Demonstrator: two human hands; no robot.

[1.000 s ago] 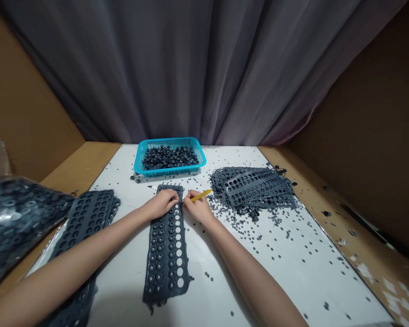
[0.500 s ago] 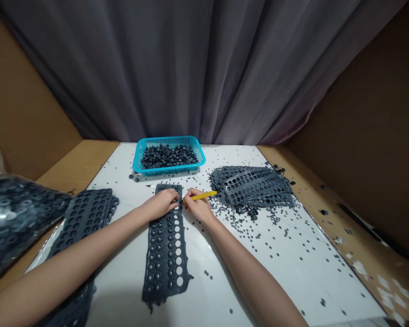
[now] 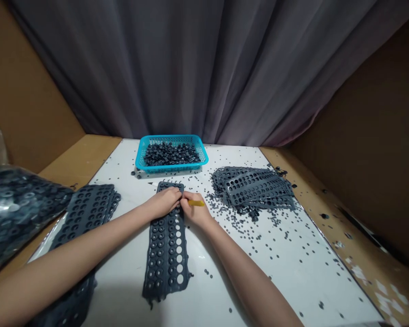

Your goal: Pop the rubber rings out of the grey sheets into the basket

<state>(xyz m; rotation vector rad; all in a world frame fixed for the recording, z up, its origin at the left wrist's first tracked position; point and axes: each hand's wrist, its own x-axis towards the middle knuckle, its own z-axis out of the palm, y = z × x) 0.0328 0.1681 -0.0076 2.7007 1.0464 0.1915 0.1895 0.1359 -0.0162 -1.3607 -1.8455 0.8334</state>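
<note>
A long black rubber sheet (image 3: 165, 261) lies lengthwise on the white tabletop, with rows of ring-shaped pieces in it. Along its right side runs a column of holes showing white through them. My left hand (image 3: 165, 201) rests over the sheet's far part, fingers bent and pressed together on it; what is beneath the fingertips is hidden. At the sheet's right edge, my right hand (image 3: 195, 211) is closed around a yellow pen-like tool (image 3: 198, 203). Its tip is hidden near the left fingers, and the two hands nearly touch.
Behind the sheet stands a blue basket (image 3: 172, 170) of small black rubber pieces. More sheets (image 3: 88, 204) are stacked at left beside a clear bag (image 3: 17, 200) of black parts. Punched sheets (image 3: 259, 186) are piled at right among scattered black discs. A white pointed object (image 3: 153, 184) lies behind my left hand.
My right hand has moved slightly left against the left fingers, and the yellow tool now points more toward me and looks shorter. My left fingers have shifted a little. The view has tilted slightly.
</note>
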